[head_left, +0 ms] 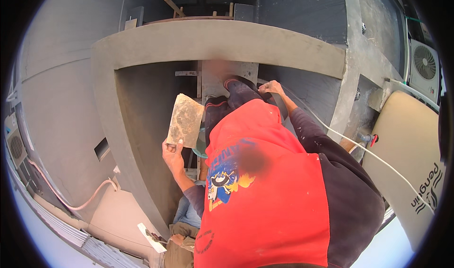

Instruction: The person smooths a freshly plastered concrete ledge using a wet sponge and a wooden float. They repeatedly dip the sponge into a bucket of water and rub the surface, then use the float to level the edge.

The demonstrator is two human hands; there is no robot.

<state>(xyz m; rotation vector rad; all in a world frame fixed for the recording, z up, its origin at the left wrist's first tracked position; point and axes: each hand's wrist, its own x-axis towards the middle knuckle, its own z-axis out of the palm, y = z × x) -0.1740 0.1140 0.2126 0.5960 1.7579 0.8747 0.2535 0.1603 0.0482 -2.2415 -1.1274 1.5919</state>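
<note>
My left hand (174, 155) is closed on the lower edge of a tan rectangular board (186, 120), smeared with grey-brown stains and tilted up beside my left leg. My right hand (271, 87) is closed past my right knee, at the inner side of the frame opening. Below its wrist shows a dark flat thing (281, 108), partly hidden by my arm; I cannot tell its kind. A teal bucket (200, 147) stands low behind the board, mostly covered by it and my red shirt.
A grey plastered beam (217, 38) curves around the opening. Pale planks (243, 69) lie below my legs. A white hose (347, 138) crosses on the right, near a beige tank (402, 145) with a red-handled valve (374, 140). At lower left, a co-worker's hand (178, 239) holds a white flat tool (150, 237).
</note>
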